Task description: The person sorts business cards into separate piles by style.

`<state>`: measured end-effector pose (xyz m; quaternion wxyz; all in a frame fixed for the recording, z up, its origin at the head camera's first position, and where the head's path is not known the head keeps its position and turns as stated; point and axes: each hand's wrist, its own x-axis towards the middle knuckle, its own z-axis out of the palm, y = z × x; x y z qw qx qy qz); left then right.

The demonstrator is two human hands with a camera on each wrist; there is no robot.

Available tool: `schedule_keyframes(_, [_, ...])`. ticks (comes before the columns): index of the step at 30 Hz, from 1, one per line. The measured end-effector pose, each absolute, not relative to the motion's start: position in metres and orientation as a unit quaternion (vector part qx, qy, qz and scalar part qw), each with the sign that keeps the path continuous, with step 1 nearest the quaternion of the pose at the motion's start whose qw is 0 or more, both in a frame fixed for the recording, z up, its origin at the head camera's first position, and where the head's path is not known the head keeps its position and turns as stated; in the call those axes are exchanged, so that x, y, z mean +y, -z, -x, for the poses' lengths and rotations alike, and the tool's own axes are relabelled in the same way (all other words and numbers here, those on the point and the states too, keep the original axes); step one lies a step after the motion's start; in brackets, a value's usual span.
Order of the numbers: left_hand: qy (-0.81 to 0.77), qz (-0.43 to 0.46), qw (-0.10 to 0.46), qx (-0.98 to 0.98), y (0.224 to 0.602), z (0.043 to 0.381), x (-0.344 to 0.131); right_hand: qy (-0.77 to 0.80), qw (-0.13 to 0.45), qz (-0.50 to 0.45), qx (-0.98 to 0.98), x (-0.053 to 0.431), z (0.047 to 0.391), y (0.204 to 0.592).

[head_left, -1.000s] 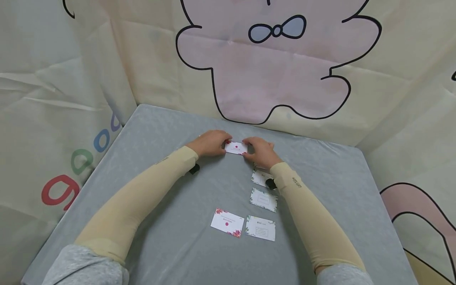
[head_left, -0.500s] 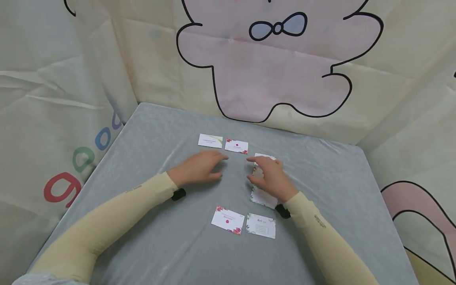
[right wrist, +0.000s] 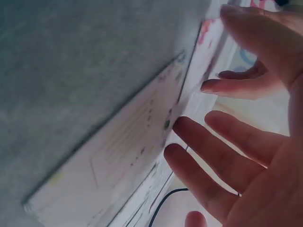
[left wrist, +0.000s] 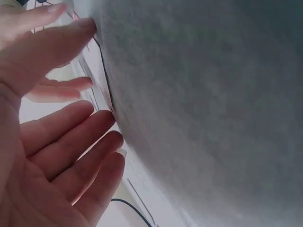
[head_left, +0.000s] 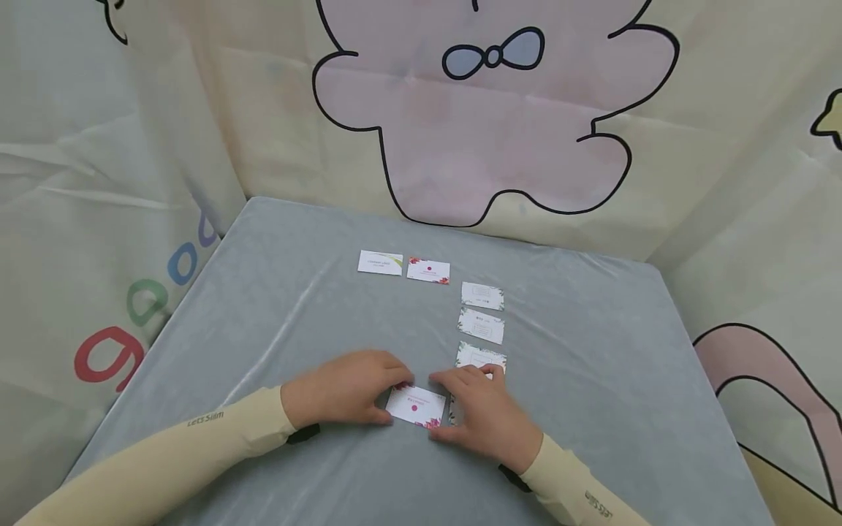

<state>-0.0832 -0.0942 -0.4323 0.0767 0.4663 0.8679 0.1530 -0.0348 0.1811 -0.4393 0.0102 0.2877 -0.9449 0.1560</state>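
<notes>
A white business card with pink-red flowers lies flat near the front of the table between my two hands. My left hand is at its left end, thumb and forefinger spread around that short edge. From the other side my right hand reaches over the card's right end, thumb low and fingers straight. Beneath the right hand lies a leaf-bordered business card, mostly covered in the head view but plain in the right wrist view. Whether the fingertips touch the flowered card is hard to tell.
Farther back, a card with a green-yellow corner lies beside another red-flowered card. A column of leaf-bordered cards runs toward me on the right. Grey cloth covers the table; a printed curtain hangs behind it.
Both hands have left the red-flowered card in the back row and come toward me to the front flowered card. The back-row card stays beside the green-yellow one.
</notes>
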Motion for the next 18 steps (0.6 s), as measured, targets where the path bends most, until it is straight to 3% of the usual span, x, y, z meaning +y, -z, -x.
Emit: schedule_keyframes(18, [-0.219, -0.433, 0.081, 0.871, 0.4393, 0.0802, -0.0961, -0.152, 0.028, -0.289, -0.945, 0.1786, 0.0345, 0.4440])
